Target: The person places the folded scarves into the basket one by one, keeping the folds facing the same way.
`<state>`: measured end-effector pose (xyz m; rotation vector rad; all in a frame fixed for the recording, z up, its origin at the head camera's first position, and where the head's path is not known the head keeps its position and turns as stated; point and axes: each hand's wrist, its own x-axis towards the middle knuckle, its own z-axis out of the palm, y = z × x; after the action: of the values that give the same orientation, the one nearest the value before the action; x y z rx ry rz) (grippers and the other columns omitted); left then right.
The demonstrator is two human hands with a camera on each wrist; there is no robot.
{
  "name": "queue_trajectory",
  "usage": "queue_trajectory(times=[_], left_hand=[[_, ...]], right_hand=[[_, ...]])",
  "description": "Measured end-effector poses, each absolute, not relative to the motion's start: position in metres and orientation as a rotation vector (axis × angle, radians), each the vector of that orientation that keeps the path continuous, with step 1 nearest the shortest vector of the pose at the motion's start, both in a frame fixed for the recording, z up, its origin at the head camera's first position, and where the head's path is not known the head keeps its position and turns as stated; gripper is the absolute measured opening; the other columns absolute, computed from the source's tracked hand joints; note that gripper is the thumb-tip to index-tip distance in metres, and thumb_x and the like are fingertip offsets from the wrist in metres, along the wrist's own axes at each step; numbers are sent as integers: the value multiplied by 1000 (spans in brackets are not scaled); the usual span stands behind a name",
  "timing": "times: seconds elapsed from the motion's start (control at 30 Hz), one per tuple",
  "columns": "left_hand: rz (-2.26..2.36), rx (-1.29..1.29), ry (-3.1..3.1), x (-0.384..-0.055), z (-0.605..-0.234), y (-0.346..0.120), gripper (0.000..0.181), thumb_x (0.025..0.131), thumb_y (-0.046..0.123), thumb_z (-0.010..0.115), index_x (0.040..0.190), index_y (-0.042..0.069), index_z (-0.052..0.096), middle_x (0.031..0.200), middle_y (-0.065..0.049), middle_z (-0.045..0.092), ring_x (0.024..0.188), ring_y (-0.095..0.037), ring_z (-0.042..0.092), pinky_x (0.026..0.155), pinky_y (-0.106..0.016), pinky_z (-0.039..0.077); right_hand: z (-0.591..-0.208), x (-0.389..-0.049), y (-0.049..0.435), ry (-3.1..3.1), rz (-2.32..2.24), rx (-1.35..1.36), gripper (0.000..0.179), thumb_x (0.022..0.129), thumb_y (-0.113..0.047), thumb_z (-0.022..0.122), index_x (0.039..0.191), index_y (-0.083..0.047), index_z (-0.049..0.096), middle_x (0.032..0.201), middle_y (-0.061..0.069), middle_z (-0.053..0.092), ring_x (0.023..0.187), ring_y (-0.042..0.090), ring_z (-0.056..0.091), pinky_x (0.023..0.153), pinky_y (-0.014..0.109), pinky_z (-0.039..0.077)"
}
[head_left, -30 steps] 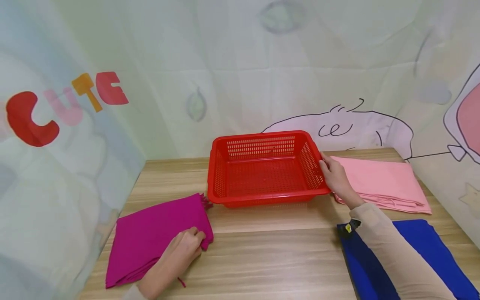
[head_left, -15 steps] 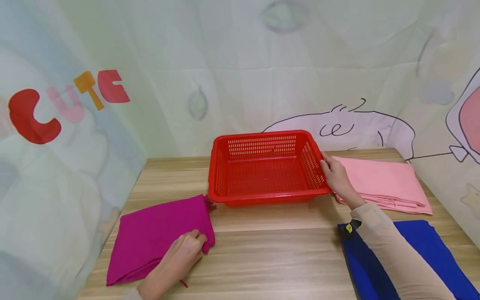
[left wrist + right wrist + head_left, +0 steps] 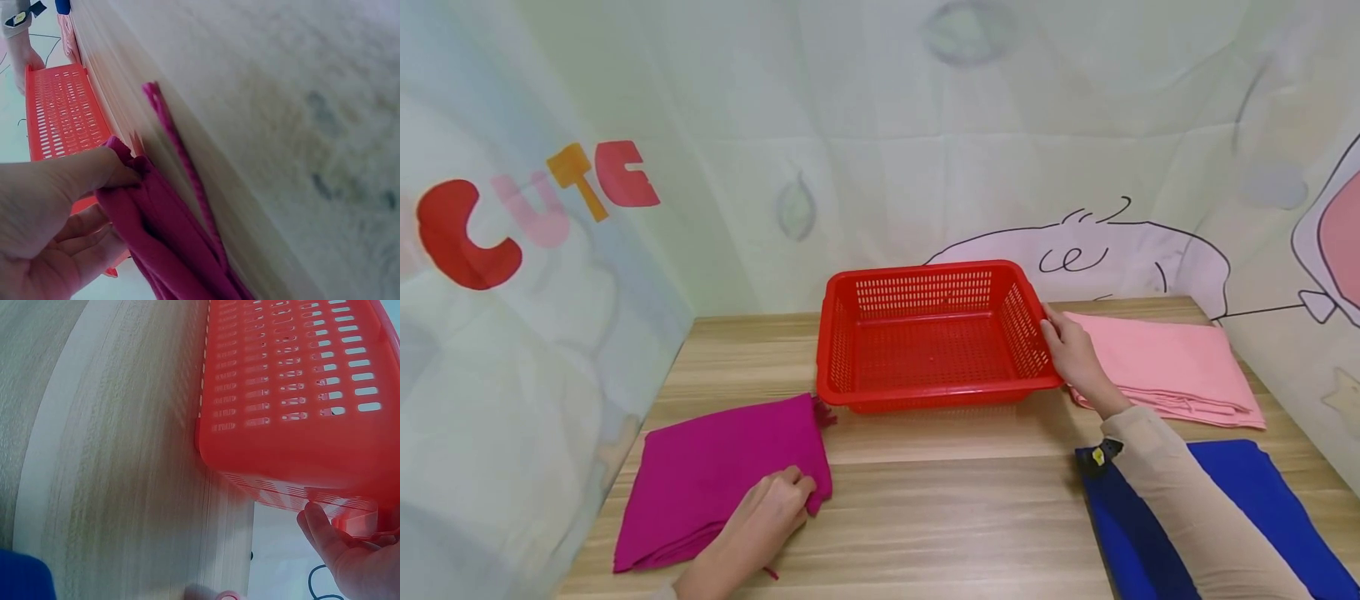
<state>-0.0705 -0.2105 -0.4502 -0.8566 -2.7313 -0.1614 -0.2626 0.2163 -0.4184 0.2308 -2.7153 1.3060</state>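
Observation:
My left hand [image 3: 767, 510] pinches the near right edge of a folded magenta cloth [image 3: 715, 475] on the left of the table. In the left wrist view, the thumb and fingers grip the layered edge of the magenta cloth [image 3: 159, 225], and a twisted cord [image 3: 181, 147] of the same colour sticks out below. Dark fringe shows at the cloth's far right corner. At the back centre stands a red plastic basket [image 3: 932, 393] with slotted walls and nothing inside. My right hand [image 3: 1075, 354] holds its right rim; in the right wrist view, fingers [image 3: 322, 531] lie along the basket's outer wall.
A folded pink cloth [image 3: 1157, 358] lies at the back right, beside the basket. Nearer, a folded blue cloth [image 3: 1262, 492] lies partly under the right forearm. Printed curtains [image 3: 880, 167] enclose the wooden table [image 3: 940, 517] at the back and sides.
My left hand and the magenta cloth have shifted slightly to the right and nearer. The right hand and basket stay in place.

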Motion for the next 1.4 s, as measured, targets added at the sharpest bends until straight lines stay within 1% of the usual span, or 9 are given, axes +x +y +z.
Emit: queue_trajectory(times=[0.23,0.43,0.57,0.8,1.13,1.4], left_hand=[[-172,-886,-2662,-70,-452,-209,24,63,-4,79,70,7,59,65,-2,46,52,-21,53,45,-29,45],[-137,-898,-2616,-68,-455,-206,26,61,-4,81,70,8,59,65,-2,47,51,-21,54,45,-30,47],[-130,-898,-2618,-65,-455,-203,26,61,-4,81,71,8,60,66,-2,48,52,-21,54,45,-30,47],[-144,-923,-2597,-63,-455,-199,25,60,-6,79,70,8,61,65,0,46,52,-17,53,45,-25,46],[-149,-929,-2642,-57,-454,-194,20,64,-6,78,71,7,63,66,0,47,52,-16,52,46,-25,47],[-112,-951,-2603,-53,-453,-189,22,63,-5,77,68,8,60,64,-1,46,52,-16,49,44,-25,44]], right_hand=[[-416,-262,216,-2713,1325,226,49,109,-17,41,153,3,30,107,27,57,70,24,57,54,21,51],[-415,-262,216,-2713,1325,231,49,109,-16,40,153,3,30,108,28,57,70,25,57,54,21,51],[-416,-263,216,-2713,1312,236,49,109,-16,41,152,3,31,108,28,57,70,25,58,55,21,51],[-415,-262,215,-2709,1256,234,48,109,-15,41,151,5,32,105,28,58,70,25,56,54,22,47],[-416,-262,215,-2706,1277,237,48,109,-16,41,152,4,32,109,29,58,72,26,57,54,20,47],[-416,-261,215,-2697,1289,242,48,109,-15,41,151,5,32,110,29,58,73,28,57,55,20,48]])
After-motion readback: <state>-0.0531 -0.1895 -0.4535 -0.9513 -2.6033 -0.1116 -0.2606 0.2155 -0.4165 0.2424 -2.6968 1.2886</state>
